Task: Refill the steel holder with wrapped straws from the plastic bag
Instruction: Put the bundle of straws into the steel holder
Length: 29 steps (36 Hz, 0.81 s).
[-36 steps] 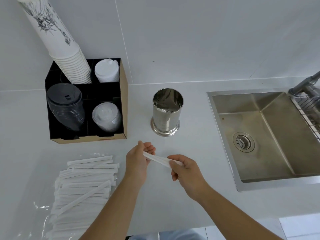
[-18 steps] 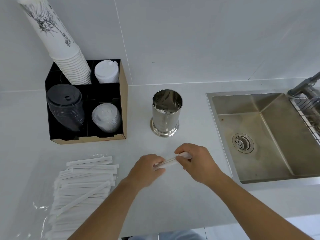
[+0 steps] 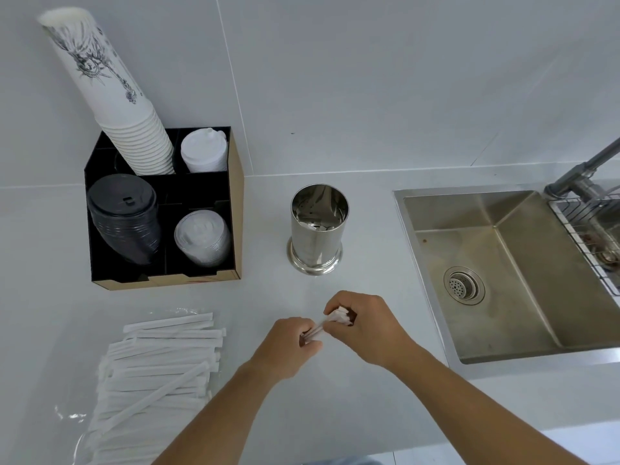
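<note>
A shiny steel holder (image 3: pixel 317 229) stands upright on the white counter, with no straws showing inside it. A pile of white wrapped straws (image 3: pixel 161 360) lies at the lower left on a clear plastic bag (image 3: pixel 70 417). In front of the holder, my left hand (image 3: pixel 288 344) and my right hand (image 3: pixel 362 325) are closed on the two ends of a small bundle of wrapped straws (image 3: pixel 323 327). The bundle slants up to the right, mostly hidden by my fingers.
A black and cardboard organiser (image 3: pixel 161 213) at the left holds a tall stack of paper cups (image 3: pixel 110 95), black lids and clear lids. A steel sink (image 3: pixel 510 263) with a drain, a wire rack and a tap (image 3: pixel 587 169) lies to the right.
Both hands have come closer together around the straws. The right hand turned its end upward and toward the holder, so the bundle now looks shorter between my fists.
</note>
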Tool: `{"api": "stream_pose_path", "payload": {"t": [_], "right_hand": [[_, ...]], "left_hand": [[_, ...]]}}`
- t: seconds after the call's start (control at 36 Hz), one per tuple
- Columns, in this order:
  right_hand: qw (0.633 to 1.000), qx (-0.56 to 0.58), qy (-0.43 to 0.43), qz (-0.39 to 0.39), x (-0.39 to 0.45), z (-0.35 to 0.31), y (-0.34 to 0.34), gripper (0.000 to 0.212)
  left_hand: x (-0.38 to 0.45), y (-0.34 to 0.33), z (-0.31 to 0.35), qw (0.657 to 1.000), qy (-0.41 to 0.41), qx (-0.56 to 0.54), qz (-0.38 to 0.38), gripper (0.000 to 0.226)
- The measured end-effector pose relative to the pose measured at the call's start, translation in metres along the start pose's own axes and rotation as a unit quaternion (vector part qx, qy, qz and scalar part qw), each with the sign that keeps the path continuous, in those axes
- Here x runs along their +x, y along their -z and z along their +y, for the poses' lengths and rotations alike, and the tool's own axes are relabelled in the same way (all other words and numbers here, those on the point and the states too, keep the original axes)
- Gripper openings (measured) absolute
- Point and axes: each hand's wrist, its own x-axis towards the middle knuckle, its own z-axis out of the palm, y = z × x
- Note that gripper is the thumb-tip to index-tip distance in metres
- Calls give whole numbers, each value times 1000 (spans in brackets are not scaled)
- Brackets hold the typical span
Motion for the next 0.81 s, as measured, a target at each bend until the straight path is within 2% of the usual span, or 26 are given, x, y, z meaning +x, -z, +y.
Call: {"api": "stream_pose_path", "payload": {"t": [0.25, 0.44, 0.56, 0.67, 0.75, 0.81], "right_hand": [[999, 34, -21, -6, 7, -16, 11, 7], [998, 63, 6, 25, 22, -53, 46, 7], [996, 60, 47, 40, 31, -79, 72, 7], [994, 37, 88, 62, 40, -102, 95, 6], [990, 25, 118, 79, 45, -117, 110, 10], [987, 3, 138, 88, 48, -124, 118, 13]], "left_hand": [[-5, 6, 9, 999, -17, -28, 37, 38], [2, 41, 42, 992, -80, -34, 90, 32], [7, 68, 68, 982, -126, -67, 121, 23], [15, 96, 92, 975, -175, -74, 116, 11], [25, 115, 107, 966, -207, -51, 146, 28], [34, 126, 115, 963, -216, -41, 157, 25]]}}
